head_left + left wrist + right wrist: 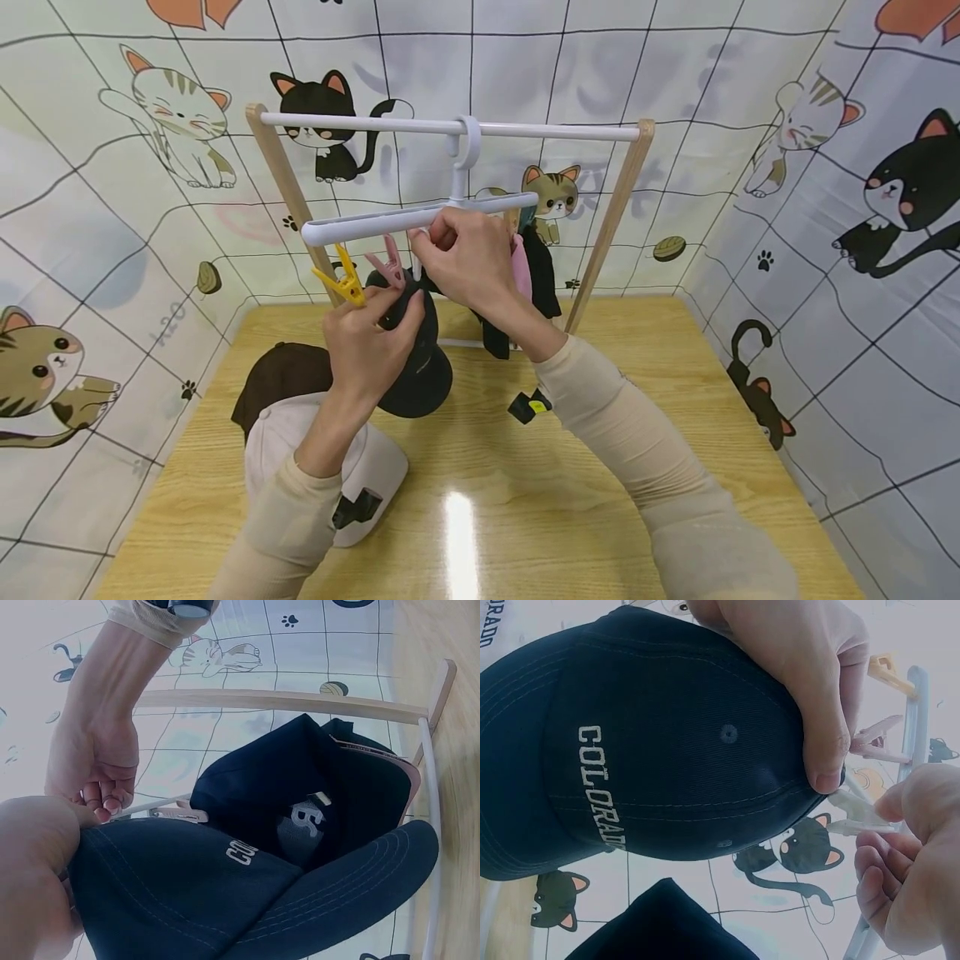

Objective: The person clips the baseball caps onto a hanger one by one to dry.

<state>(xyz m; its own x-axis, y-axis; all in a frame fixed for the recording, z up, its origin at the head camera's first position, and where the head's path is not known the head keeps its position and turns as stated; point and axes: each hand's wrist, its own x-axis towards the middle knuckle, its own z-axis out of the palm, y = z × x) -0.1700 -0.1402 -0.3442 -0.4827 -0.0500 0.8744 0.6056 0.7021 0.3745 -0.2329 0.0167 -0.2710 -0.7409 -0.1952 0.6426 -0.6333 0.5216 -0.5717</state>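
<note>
Dark cap (667, 742): your left hand (367, 342) pinches it at the crown end, thumb on one face, other fingers behind, brim hanging lower. Your right hand (468, 254) pinches the white clip (855, 814) between thumb and fingers, just under the hanger (375, 223). Can't tell if the clip's mouth has cloth in it; the cap's edge is right by it.

What could go wrong: if the clip catches only a thin fold, your cap could slide out when the left fingers loosen, likely because the brim drags it down. Your left thumb is close to the clip's mouth, so you could get nipped if the clip snaps early. The hanger hooks over the rail (555, 131) at one spot only, so a hard downward tug might swing or tip it. The hanging cap (262, 772) is near enough that you could bump it.

Positions: your held cap is in the left fingers, mostly below them, and below and left of the right fingers. The pink clip (390, 265) is just above the left fingers, the yellow clip (347, 279) beside it, further left. The hanging cap is beyond the left fingers, past the held one. Below the left fingers, the pale cap (288, 429) and brown cap (288, 375) lie on the bench (600, 483).
</note>
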